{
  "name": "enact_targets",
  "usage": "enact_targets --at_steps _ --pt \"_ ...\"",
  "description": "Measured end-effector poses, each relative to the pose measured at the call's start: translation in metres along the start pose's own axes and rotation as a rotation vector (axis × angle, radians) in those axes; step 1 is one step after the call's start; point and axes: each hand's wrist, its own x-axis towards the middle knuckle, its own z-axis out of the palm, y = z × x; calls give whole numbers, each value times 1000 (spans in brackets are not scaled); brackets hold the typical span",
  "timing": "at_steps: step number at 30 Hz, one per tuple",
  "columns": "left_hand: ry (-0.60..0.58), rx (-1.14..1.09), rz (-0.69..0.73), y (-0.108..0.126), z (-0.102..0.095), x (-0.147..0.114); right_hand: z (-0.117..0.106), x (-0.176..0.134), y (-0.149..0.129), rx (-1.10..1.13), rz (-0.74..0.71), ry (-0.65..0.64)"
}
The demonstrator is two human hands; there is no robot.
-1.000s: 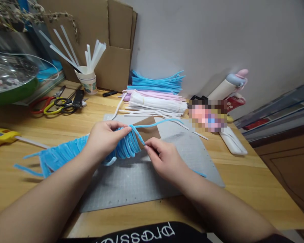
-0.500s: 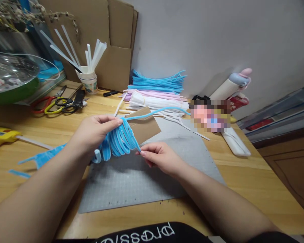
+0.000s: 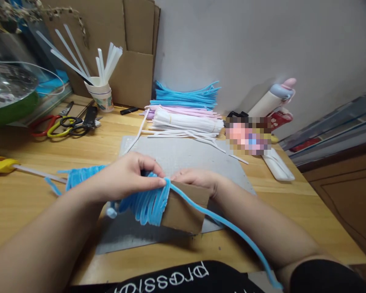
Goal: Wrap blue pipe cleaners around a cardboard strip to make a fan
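A: In the head view, where is the work?

B: The cardboard strip [image 3: 186, 209] is held over the cutting mat [image 3: 183, 154]. The left hand [image 3: 137, 175] pinches the blue windings [image 3: 149, 207] at the strip's upper edge, with the thumb pressed in front.

A: And the right hand [image 3: 198, 178]?

B: It is behind the strip. I see the back of it and the wrist, but the fingertips are covered, so I cannot tell if they hold something.

A: Which step is this, in your opinion?

B: Wrapping, I would say. The turns lie close together, and the right end is bare brown. A loose blue strand [image 3: 222, 219] runs from the left thumb across this bare end. I think the next move calls for guiding it around the edge, snug beside the last turn, without releasing the pinch.

A: What is difficult to see?

B: The left forearm [image 3: 61, 224] hides part of the windings. The strand's tip is near the black sleeve [image 3: 320, 274], at the bottom border. The yellow tool [image 3: 0, 165] is cut off at left, and the blurred patch [image 3: 247, 138] I cannot name.
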Motion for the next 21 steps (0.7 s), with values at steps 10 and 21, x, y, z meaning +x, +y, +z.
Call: enact_targets --at_steps 10,21 --pt "86 372 21 -2 10 6 3 -20 -39 -601 -100 209" --pt "265 273 -104 -4 13 7 33 -24 -30 -1390 -355 677"
